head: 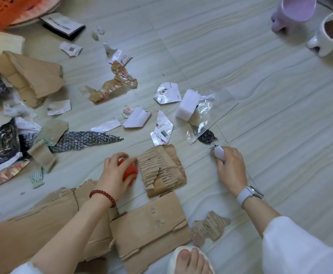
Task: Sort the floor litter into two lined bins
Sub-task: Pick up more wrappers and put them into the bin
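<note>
Left hand (115,171) grips red scrap (129,172); right hand (230,167), at its 3 o'clock, pinches white scrap (220,154).

The floor (260,119) is laid in large pale grey-green tiles with a wavy, wood-like grain, split by thin dark grout lines running diagonally. Soft, even light is cast, with no hard shadows. An orange plastic basket (13,8) is seen cut off at the top left corner. At the top right, a lilac ceramic pot (294,14) and a white ceramic pot (327,36) filled with brown material are stood on the floor, close together. No walls or windows are shown.
</note>
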Demonstrator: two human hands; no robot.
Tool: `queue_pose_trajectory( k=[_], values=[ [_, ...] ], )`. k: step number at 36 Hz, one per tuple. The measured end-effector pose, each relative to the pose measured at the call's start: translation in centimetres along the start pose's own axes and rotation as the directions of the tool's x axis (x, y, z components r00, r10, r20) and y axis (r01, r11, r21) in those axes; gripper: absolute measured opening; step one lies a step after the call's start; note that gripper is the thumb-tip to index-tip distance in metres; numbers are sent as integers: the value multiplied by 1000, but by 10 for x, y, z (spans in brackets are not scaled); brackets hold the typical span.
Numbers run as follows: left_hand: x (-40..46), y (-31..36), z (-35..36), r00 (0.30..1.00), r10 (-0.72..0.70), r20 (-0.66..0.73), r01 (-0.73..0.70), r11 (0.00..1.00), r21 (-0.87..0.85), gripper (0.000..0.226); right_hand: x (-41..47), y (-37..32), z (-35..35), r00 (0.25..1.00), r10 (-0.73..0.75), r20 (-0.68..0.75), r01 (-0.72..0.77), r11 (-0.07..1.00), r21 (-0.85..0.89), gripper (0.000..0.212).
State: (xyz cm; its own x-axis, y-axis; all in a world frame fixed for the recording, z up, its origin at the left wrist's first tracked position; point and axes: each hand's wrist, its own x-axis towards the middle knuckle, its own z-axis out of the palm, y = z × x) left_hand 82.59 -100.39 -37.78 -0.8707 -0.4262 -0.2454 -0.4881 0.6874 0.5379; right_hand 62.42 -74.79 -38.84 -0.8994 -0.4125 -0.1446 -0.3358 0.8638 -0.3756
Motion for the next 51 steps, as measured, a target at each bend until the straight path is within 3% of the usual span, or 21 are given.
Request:
queue_pose_trajectory(
  k=[4, 10, 15, 24, 29, 33, 40, 47, 51],
  values=[
    [-2, -1, 5, 998, 26, -51, -26, 1000, 2, 16, 1, -2, 0, 1000, -12, 14, 12, 1000, 19, 24],
    [-1, 1, 9, 994, -12, -110, 19, 998, 64, 4, -3, -6, 5, 997, -26, -79, 25, 1000, -12, 23],
    [-6, 5, 5, 984, -59, -167, 74, 994, 84, 12, -3, -4, 11, 991, -69, -115, 68, 998, -10, 17],
    [12, 16, -13, 973, -145, -182, 129, 987, -98, 20, -12, -17, 10, 986, -129, -109, 132, 991, 27, 26],
    [40, 37, -20, 960, -155, -231, 150, 988, -39, 22, -9, -21, 10, 983, -157, -96, 160, 987, 27, 29],
    [70, 53, -26, 950, -207, -233, 223, 974, 47, 36, -5, -18, 15, 980, -164, -112, 170, 984, 44, 24],
    [121, 54, -31, 968, -235, -85, 248, 939, 237, 74, 3, -16, 25, 965, -182, -190, 188, 982, 10, 24],
    [135, 60, -24, 976, -198, -91, 215, 942, 257, 57, 7, -12, 33, 960, -186, -211, 176, 982, -67, 26],
    [133, 68, -25, 987, -120, -110, 131, 986, 99, 41, 7, -11, 35, 956, -195, -217, 180, 980, -89, 26]
  ],
)
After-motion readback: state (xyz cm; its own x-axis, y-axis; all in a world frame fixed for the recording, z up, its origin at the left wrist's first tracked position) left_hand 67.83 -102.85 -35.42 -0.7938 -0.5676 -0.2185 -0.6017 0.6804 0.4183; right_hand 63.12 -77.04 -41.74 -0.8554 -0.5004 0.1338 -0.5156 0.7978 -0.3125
